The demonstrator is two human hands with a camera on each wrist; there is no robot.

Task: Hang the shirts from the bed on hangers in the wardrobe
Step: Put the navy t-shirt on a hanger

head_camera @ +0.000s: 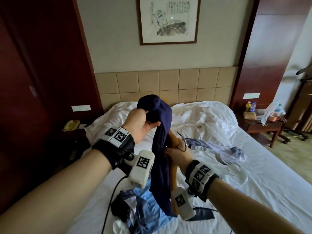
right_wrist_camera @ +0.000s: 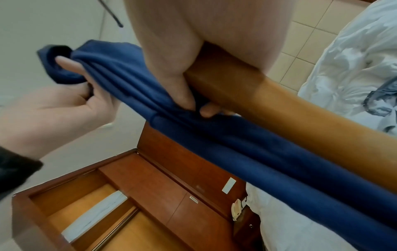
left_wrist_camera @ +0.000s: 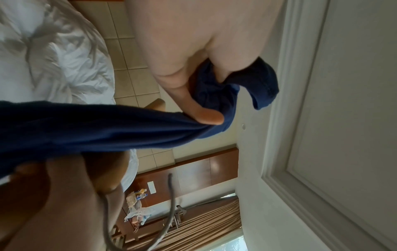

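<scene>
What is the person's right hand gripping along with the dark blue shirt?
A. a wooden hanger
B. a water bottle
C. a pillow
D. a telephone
A: in the right wrist view the right hand has its fingers curled round a wooden hanger and the navy shirt beside it; the head view shows the hanger's metal hook.

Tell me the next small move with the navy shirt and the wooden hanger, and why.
Probably draw the bunched cloth in the left hand over the hanger's upper end. The navy shirt is still a rope-like bundle beside the wooden hanger, not spread on it. The right hand grips the hanger's middle, near the hook, and also pinches a fold of shirt, so it can hold steady.
</scene>
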